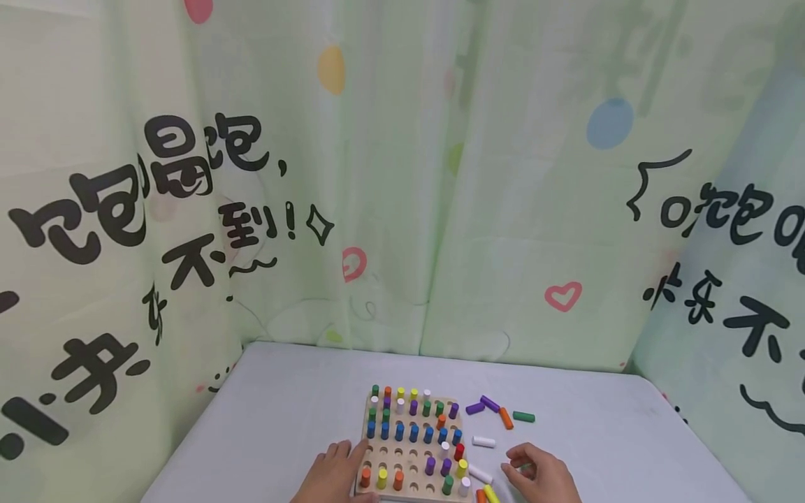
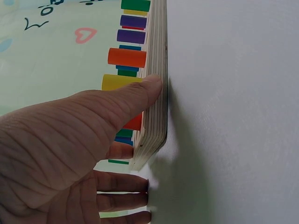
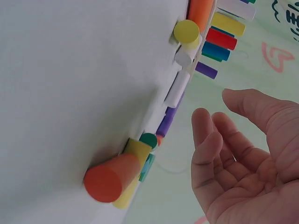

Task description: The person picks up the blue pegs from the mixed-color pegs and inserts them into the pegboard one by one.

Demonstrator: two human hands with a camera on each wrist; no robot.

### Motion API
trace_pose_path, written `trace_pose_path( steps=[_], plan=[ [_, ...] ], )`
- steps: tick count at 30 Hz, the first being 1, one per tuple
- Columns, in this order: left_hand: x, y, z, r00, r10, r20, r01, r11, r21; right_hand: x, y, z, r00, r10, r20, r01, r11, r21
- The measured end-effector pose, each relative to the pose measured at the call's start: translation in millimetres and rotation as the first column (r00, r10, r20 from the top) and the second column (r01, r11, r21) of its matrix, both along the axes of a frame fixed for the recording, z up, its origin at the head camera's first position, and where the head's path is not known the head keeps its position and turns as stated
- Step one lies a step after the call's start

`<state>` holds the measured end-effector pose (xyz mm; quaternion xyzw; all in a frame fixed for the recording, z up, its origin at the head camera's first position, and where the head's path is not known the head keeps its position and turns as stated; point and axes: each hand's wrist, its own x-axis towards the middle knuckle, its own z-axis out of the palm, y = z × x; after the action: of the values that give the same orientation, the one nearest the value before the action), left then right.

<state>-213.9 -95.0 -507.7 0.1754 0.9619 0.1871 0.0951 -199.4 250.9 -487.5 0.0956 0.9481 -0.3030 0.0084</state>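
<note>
A wooden pegboard (image 1: 391, 460) lies on the table, with rows of coloured pegs in its holes, among them a full row of blue pegs (image 1: 414, 434). My left hand (image 1: 333, 473) rests at the board's left front corner. In the left wrist view its straight thumb (image 2: 152, 88) presses the board's layered front edge (image 2: 158, 112), while the other fingers extend beside the corner. To the right of the board, my right hand (image 1: 541, 474) hovers with loosely bent fingers. Nothing is between its thumb and fingertips in the right wrist view.
Loose pegs lie right of the board: purple pegs (image 1: 489, 404), an orange peg (image 1: 506, 418), a green peg (image 1: 524, 417), white pegs (image 1: 483, 442) and a yellow peg (image 1: 491, 494). A patterned curtain (image 1: 490, 279) hangs behind the white table (image 1: 302, 391).
</note>
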Motion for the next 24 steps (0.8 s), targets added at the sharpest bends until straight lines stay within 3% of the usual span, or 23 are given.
trace_pose_path(
  steps=[6, 14, 24],
  plan=[
    [-0.4, 0.0, -0.4, 1.000, -0.001, -0.007, 0.001, 1.000, 0.000, 3.7, 12.2, 3.8, 1.000, 0.005, -0.016, -0.005, 0.999, 0.041],
    [0.8, -0.2, 1.3, 1.000, -0.003, -0.018, 0.003, 1.000, -0.001, 5.0, 19.4, 11.2, 0.996, -0.050, 0.073, 0.041, 0.991, 0.125],
    [0.7, 0.4, 0.1, 1.000, 0.001, -0.018, -0.001, 1.000, -0.007, -8.3, 36.1, -16.2, 0.974, -0.149, 0.168, 0.117, 0.975, 0.187]
  ],
)
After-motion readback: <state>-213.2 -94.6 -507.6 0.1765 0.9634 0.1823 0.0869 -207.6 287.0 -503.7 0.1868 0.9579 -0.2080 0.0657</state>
